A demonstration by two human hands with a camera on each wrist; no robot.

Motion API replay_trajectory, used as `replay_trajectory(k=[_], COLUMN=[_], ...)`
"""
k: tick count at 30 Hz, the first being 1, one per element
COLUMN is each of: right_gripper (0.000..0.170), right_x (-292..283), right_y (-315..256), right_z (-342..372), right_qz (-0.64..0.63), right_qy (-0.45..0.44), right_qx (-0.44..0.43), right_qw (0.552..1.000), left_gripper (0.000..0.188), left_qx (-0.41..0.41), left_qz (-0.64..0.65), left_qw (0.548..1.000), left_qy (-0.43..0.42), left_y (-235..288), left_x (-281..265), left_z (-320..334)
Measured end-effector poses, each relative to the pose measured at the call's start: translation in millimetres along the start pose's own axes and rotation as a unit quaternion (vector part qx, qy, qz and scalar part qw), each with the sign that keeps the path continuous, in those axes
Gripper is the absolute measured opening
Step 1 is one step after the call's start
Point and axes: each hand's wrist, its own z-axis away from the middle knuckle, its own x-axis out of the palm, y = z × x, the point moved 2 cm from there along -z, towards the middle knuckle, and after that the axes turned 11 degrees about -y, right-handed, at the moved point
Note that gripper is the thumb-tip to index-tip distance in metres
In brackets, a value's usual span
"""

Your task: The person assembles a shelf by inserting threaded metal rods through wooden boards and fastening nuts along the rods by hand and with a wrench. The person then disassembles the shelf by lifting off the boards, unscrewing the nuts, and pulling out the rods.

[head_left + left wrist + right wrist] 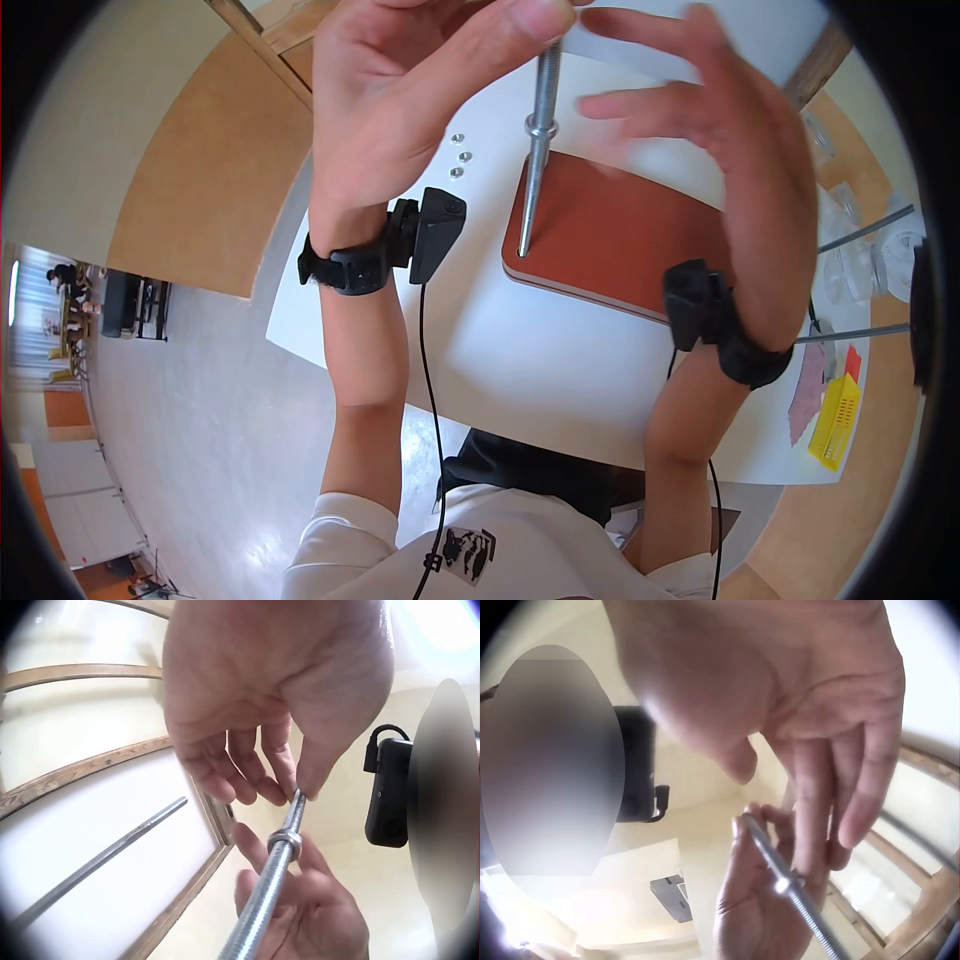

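Note:
A threaded metal rod (546, 85) stands upright at the near left corner of a reddish-brown board (620, 220). Thumb and fingertips of my left hand (385, 120) pinch its top end, which also shows in the left wrist view. A flanged nut (285, 841) sits round the rod a short way below that pinch. My right hand (745, 150) is raised to the right of the rod with fingers spread, holding nothing. In the right wrist view its long fingers (814, 802) overlap the rod near the nut. Three loose nuts (464, 157) lie on the white table (470, 350), left of the board.
Two more metal rods (862, 333) rise at the right side of the table. Beyond them are clear plastic containers (850, 240). A yellow basket (835, 425) and a pinkish cloth piece (806, 395) lie at the right edge. Thin black cables (432, 385) hang from both wrist cameras.

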Motion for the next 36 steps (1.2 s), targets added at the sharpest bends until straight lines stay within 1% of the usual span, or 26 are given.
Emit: replay_trajectory(k=[1,2,3,5,6,7,9,11,13,14,15,16,17,19,21,23,25,26,27,29,30,31,33,34,35,36], right_gripper=[0.064,0.069,0.069,0.07,0.074,0.074,0.077,0.081,0.082,0.082,0.082,0.081,0.08,0.078,0.077,0.078,0.078,0.075,0.075,0.069,0.065,0.065,0.063,0.064,0.064,0.065], right_x=[-5,-1,5,26,44,43,42,33,-3,-13,4,29,42,43,42,35,14,1,15,49,59,49,27,17,10,2], right_y=[-4,0,-5,-22,-29,-27,-19,-31,-18,-4,-12,-26,-35,-25,-21,-23,-22,-12,-18,-36,-22,-11,5,-8,-5,0], right_z=[3,8,5,-7,-13,-11,-8,-8,2,6,0,-9,-12,-11,-9,-7,3,5,0,-13,-16,-13,-1,-2,1,2], right_qz=[0.01,0.015,0.014,0.096,0.161,0.16,0.059,0.09,-0.001,-0.169,-0.171,-0.026,0.12,0.106,0.068,0.056,0.051,0.036,0.035,0.1,0.124,0.125,0.063,0.125,0.125,0.035], right_qy=[-0.01,0.06,0.056,0.148,0.147,0.149,0.075,0.094,-0.053,-0.048,-0.05,0.062,0.174,0.17,0.055,0.085,0.024,0.013,0.013,0.165,0.175,0.178,-0.019,-0.012,-0.013,-0.012], right_qx=[0.037,0.049,0.048,0.104,0.1,0.1,0.14,0.162,0.055,0.041,0.04,0.087,0.132,0.106,0.13,0.146,0.053,0.076,0.074,0.117,0.071,0.073,-0.049,-0.02,-0.02,-0.003], right_qw=[0.999,0.997,0.997,0.979,0.971,0.971,0.986,0.978,0.997,0.984,0.983,0.994,0.968,0.974,0.988,0.984,0.997,0.996,0.997,0.974,0.974,0.973,0.997,0.992,0.992,0.999], left_gripper=[0.018,0.018,0.018,0.018,0.019,0.019,0.02,0.02,0.02,0.02,0.02,0.019,0.019,0.019,0.019,0.019,0.019,0.02,0.02,0.02,0.02,0.019,0.019,0.019,0.019,0.019], left_qx=[0.0,-0.01,-0.02,-0.034,-0.012,0.01,0.008,0.009,-0.024,-0.024,-0.026,-0.027,-0.028,-0.021,-0.013,-0.007,-0.013,-0.033,-0.033,-0.011,-0.011,-0.016,-0.021,0.013,0.047,0.047], left_qz=[-0.002,0.005,0.013,0.024,-0.021,-0.065,-0.056,-0.045,-0.012,-0.015,-0.009,-0.002,-0.002,-0.059,-0.036,-0.015,-0.012,-0.011,-0.013,-0.029,-0.027,-0.025,-0.02,-0.02,-0.022,-0.023], left_qw=[1.0,1.0,0.999,0.999,0.999,0.998,0.998,0.999,0.999,0.999,0.999,0.999,0.999,0.997,0.999,1.0,1.0,0.999,0.999,0.999,1.0,0.999,0.999,1.0,0.999,0.999], left_qy=[0.003,0.015,0.027,0.028,0.023,0.017,0.01,0.005,0.026,0.028,0.03,0.031,0.029,0.037,0.013,-0.007,0.02,0.027,0.027,0.014,0.011,0.014,0.016,0.0,-0.015,-0.014], left_y=[1,1,2,0,-5,-8,-8,-6,5,5,4,4,3,0,2,4,6,3,2,1,3,6,2,-3,-5,-1], left_x=[1,1,1,0,-4,-6,-12,-10,0,0,1,0,0,-2,-5,-3,2,-2,-4,-4,-4,-3,-3,-5,-6,-4], left_z=[0,0,0,2,1,0,-1,1,1,2,2,2,1,-1,-1,-1,-1,0,1,0,0,0,0,-1,-1,1])
